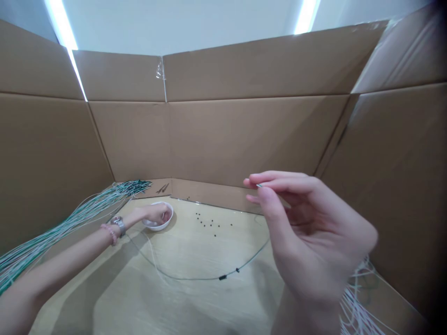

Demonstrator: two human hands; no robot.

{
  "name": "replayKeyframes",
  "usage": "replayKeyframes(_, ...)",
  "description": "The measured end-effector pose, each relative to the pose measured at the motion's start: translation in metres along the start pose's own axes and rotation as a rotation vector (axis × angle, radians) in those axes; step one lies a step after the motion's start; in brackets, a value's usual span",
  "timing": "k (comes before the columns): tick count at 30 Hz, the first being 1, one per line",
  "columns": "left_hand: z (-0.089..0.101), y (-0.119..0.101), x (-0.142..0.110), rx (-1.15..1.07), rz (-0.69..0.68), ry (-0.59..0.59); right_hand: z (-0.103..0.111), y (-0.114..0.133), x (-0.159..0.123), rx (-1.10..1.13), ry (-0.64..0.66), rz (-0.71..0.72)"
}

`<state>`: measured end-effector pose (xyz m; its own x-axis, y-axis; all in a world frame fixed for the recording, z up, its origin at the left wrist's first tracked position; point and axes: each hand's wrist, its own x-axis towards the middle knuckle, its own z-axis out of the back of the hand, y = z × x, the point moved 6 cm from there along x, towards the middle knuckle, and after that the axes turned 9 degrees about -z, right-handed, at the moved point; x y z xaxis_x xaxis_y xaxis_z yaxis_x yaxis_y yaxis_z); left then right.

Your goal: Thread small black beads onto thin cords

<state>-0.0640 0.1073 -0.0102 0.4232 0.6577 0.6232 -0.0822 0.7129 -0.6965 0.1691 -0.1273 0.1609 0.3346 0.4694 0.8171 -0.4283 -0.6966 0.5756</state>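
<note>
My right hand [307,228] is raised close to the camera, thumb and forefinger pinched on the end of a thin grey-green cord [195,278]. The cord droops down to the wooden table [174,298] and carries two small black beads [222,277] near its low point. My left hand [157,214] reaches far out to the left, its fingers curled into a small white bowl [166,222]. What the fingers hold in the bowl is hidden. A watch and a pink bracelet sit on that wrist.
Several loose black beads [209,224] lie on the table beyond the cord. A long bundle of green and white cords [70,218] runs along the left cardboard wall [45,163]. White cords [356,302] pile at the lower right. Cardboard walls enclose the table on three sides.
</note>
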Motion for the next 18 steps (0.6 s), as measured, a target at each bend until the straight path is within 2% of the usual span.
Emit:
replayKeyframes(4,-0.022,-0.006,-0.007,0.080,0.041,0.269,0.001,0.000,0.000,0.001,0.001,-0.006)
replayKeyframes(10,-0.025,-0.006,-0.017,0.212,0.077,0.412,0.000,-0.003,0.001,0.004,0.023,-0.013)
replayKeyframes(18,-0.026,0.031,-0.023,0.386,0.245,0.625,-0.001,-0.002,0.001,0.013,0.029,-0.012)
